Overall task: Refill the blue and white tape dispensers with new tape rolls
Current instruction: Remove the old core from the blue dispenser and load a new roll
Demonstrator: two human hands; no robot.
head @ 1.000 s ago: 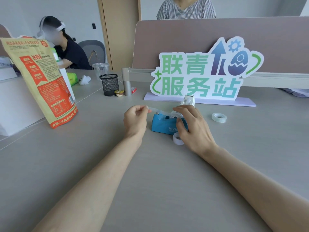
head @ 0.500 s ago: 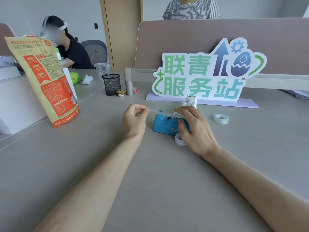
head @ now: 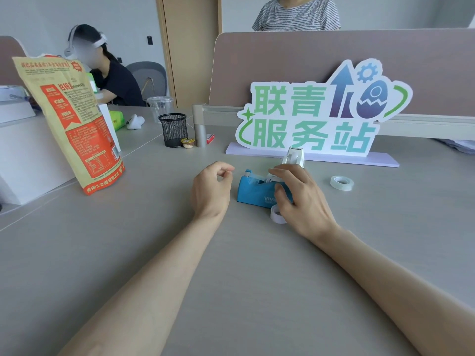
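Observation:
The blue tape dispenser (head: 253,192) stands on the grey table (head: 231,265), loaded with a clear tape roll whose strip runs forward to the cutter. My right hand (head: 302,201) grips the dispenser's right half, fingers over the roll and thumb on its near side. Just left of the cutter, my left hand (head: 210,188) hovers loosely curled, thumb and forefinger slightly apart, nothing visible between them. The white tape dispenser (head: 295,156) stands right behind the blue one. A new clear tape roll (head: 341,182) lies to the right. A small white ring (head: 276,217) lies by my right thumb.
A large green-lettered sign (head: 321,119) on a lilac base stands behind the dispensers. An orange and tan bag (head: 72,124) stands at the left. A black mesh cup (head: 173,129) and small items sit at the back. Two people are beyond the desk.
My left hand was pinching the tape end and holding it stretched out from the roll. It has let go, and the strip now lies on the blue dispenser's cutter. My right hand stayed.

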